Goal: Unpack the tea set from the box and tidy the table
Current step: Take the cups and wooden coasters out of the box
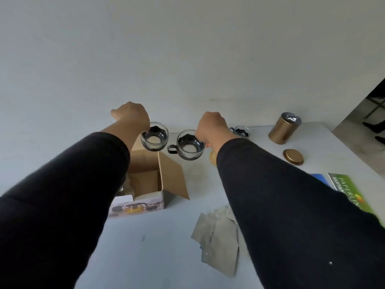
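The open cardboard tea-set box (150,184) stands at the table's left, its flap (174,176) folded out to the right. My left hand (131,116) is shut on a glass cup with a dark holder (154,137), held above the box's far end. My right hand (212,127) grips a second glass cup (190,145) by its rim, its dark handle pointing left. A third glass cup (241,132) stands on the table just right of my right hand. Both sleeves are dark and hide part of the table.
A gold tin (284,128) stands open at the back right, its round lid (293,156) lying in front. A green paper pack (348,190) lies at the right edge. Crumpled grey wrapping sheets (218,236) lie at the centre front. The wall runs close behind.
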`<act>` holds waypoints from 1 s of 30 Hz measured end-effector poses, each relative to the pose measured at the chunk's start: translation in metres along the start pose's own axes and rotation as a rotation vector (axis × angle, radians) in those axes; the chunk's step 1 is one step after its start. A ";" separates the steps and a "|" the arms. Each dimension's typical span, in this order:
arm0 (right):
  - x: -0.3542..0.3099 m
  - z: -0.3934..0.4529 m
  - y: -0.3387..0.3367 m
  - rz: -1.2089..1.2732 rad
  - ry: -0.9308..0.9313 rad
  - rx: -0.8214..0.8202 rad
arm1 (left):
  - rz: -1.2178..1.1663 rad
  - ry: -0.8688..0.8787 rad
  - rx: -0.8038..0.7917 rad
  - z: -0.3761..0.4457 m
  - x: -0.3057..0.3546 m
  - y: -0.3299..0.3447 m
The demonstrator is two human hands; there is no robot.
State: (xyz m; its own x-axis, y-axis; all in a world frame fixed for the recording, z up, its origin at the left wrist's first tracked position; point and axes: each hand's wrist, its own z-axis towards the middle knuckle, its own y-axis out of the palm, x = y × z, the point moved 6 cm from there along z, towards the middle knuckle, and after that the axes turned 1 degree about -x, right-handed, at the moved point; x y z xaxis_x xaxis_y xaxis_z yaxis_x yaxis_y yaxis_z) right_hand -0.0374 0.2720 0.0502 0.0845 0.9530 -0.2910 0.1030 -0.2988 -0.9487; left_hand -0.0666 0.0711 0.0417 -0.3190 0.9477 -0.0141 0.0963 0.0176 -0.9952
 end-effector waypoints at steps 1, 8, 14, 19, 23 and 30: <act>0.017 0.006 -0.003 0.021 0.040 0.015 | -0.004 0.011 -0.004 0.001 0.013 0.003; 0.136 0.048 -0.005 0.107 0.235 0.047 | -0.094 0.045 -0.075 0.012 0.112 0.050; 0.211 0.085 0.011 0.186 0.328 0.050 | -0.142 0.023 -0.138 0.020 0.185 0.095; 0.257 0.116 0.031 0.199 0.371 0.005 | -0.130 -0.002 -0.165 0.028 0.231 0.133; 0.280 0.131 0.044 0.212 0.388 -0.005 | -0.109 -0.020 -0.187 0.032 0.245 0.153; 0.301 0.147 0.063 0.238 0.445 -0.030 | -0.083 -0.040 -0.246 0.036 0.251 0.169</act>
State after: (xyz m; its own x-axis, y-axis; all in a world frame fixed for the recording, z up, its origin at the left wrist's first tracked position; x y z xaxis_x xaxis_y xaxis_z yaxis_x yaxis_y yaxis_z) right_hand -0.1516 0.5471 -0.1149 0.5230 0.7464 -0.4116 0.0571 -0.5124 -0.8568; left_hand -0.1642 0.3006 -0.1332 -0.3717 0.9265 0.0584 0.2930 0.1768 -0.9396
